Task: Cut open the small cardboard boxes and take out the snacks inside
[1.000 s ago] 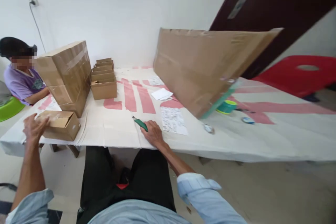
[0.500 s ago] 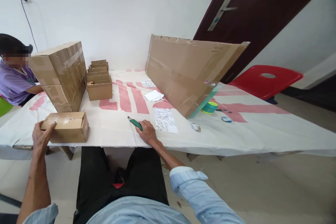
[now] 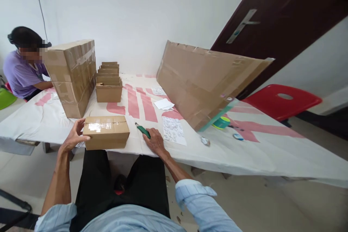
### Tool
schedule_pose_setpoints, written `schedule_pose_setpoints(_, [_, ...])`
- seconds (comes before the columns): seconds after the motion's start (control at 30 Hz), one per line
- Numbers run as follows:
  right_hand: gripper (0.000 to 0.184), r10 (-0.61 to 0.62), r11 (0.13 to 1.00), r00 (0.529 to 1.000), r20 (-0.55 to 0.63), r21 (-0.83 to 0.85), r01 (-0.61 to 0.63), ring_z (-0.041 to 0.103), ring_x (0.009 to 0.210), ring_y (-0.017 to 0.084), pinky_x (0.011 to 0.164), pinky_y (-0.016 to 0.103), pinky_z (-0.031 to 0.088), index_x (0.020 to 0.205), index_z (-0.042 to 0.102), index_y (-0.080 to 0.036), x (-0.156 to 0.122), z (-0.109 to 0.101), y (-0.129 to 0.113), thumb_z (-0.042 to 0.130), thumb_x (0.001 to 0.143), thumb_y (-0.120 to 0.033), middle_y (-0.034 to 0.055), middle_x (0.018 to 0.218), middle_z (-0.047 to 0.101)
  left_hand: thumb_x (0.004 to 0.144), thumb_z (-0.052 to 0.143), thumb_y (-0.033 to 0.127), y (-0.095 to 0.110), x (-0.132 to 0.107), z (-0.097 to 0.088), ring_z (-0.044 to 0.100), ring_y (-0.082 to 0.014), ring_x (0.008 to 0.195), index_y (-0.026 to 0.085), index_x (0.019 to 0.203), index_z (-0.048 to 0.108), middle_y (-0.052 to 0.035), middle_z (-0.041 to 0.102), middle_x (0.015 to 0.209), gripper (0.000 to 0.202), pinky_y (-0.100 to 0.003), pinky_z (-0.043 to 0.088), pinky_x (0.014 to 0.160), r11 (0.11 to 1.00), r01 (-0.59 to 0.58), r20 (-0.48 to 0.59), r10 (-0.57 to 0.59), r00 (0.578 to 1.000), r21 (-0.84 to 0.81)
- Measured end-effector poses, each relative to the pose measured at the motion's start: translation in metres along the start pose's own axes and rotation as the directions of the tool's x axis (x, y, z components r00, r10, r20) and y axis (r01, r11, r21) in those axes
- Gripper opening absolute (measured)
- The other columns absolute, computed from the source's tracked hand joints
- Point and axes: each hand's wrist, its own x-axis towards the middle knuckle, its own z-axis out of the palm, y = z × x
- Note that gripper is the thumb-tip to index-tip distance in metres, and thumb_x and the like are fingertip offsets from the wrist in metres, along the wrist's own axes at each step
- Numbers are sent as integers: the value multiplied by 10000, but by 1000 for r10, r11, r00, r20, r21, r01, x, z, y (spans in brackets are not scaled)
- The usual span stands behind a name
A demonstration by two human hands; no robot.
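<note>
A small taped cardboard box lies at the table's front edge. My left hand grips its left end, thumb on the near side and fingers behind. Just right of the box, my right hand rests on the tablecloth, closed round a green utility knife whose tip points up and left. Beside that hand lies a printed sheet, with a few white papers behind it.
Taped boxes are stacked at the left, next to a row of open boxes. A large cardboard panel leans at the right, near a green tape roll and a red chair. A person in purple sits at the far left.
My left hand has slid the box to the right, closer to the knife. My right hand still holds the knife in about the same place. The view has shifted slightly.
</note>
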Motion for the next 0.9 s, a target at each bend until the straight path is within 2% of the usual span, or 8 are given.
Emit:
schedule_pose_setpoints(0.07, [245, -5, 1000, 1000, -7, 17, 5, 573, 961, 295, 893, 404, 458, 1114, 696, -187, 0, 1, 1, 555, 954, -309, 118, 975, 681, 499, 996, 562, -8, 2, 2, 455, -423, 1513, 270, 1409, 460, -187, 511, 1582, 1097, -567, 434, 1198, 999, -25, 47, 27, 999, -49])
schedule_pose_setpoints(0.17, [247, -9, 999, 1000, -10, 44, 9, 578, 950, 290, 896, 404, 468, 1098, 701, -193, 0, 1, 2, 552, 946, -318, 117, 975, 685, 535, 1004, 510, -14, -1, 9, 438, -411, 1522, 282, 1467, 418, -176, 498, 1588, 1124, -571, 383, 1237, 998, -59, 40, 60, 997, -25])
schedule_pose_setpoints(0.33, [263, 13, 996, 1000, 0, 91, -13, 583, 926, 283, 892, 413, 481, 1060, 712, -200, -2, 1, 5, 533, 947, -355, 113, 945, 687, 550, 1007, 401, -19, -17, 23, 373, -421, 1551, 287, 1466, 399, -186, 450, 1599, 1105, -561, 404, 1187, 998, -53, 6, 53, 999, 31])
schedule_pose_setpoints(0.47, [332, 26, 988, 1000, 10, 152, -28, 610, 905, 274, 861, 415, 511, 1044, 728, -198, 5, -8, 1, 532, 964, -453, 120, 951, 701, 577, 982, 395, -21, -31, 37, 388, -417, 1533, 278, 1445, 415, -179, 479, 1556, 1043, -552, 403, 1164, 994, -65, -43, 69, 997, 85])
schedule_pose_setpoints(0.63, [493, 129, 897, 991, -39, 430, -100, 684, 1017, 271, 857, 421, 574, 1218, 709, -169, 34, -42, -42, 437, 1039, -538, 159, 1173, 715, 600, 981, 418, -14, -40, 54, 420, -396, 1503, 272, 1418, 427, -178, 471, 1553, 999, -550, 399, 1158, 986, -89, -57, 98, 994, 144])
schedule_pose_setpoints(0.7, [470, 49, 850, 999, -11, 526, -36, 674, 1129, 274, 924, 434, 577, 1285, 697, -194, 45, -56, -68, 472, 1041, -526, 153, 1284, 693, 585, 995, 450, -11, -41, 60, 423, -405, 1498, 269, 1456, 418, -188, 447, 1578, 1060, -561, 387, 1171, 981, -107, -31, 113, 993, 160])
schedule_pose_setpoints(0.8, [413, -76, 846, 997, -3, 529, 66, 640, 1197, 300, 1065, 515, 525, 1227, 733, -209, 51, -68, -97, 602, 978, -512, 147, 1272, 697, 571, 1000, 501, -16, -44, 67, 382, -423, 1534, 272, 1539, 376, -197, 405, 1630, 1175, -584, 352, 1205, 983, -132, 37, 128, 991, 131])
schedule_pose_setpoints(0.9, [362, -54, 837, 999, -1, 545, 46, 639, 1198, 296, 1080, 529, 523, 1139, 753, -208, 49, -69, -103, 600, 971, -489, 148, 1233, 708, 581, 990, 514, -31, -50, 72, 317, -432, 1581, 274, 1599, 319, -209, 361, 1675, 1242, -611, 304, 1235, 991, -105, 57, 101, 993, 81])
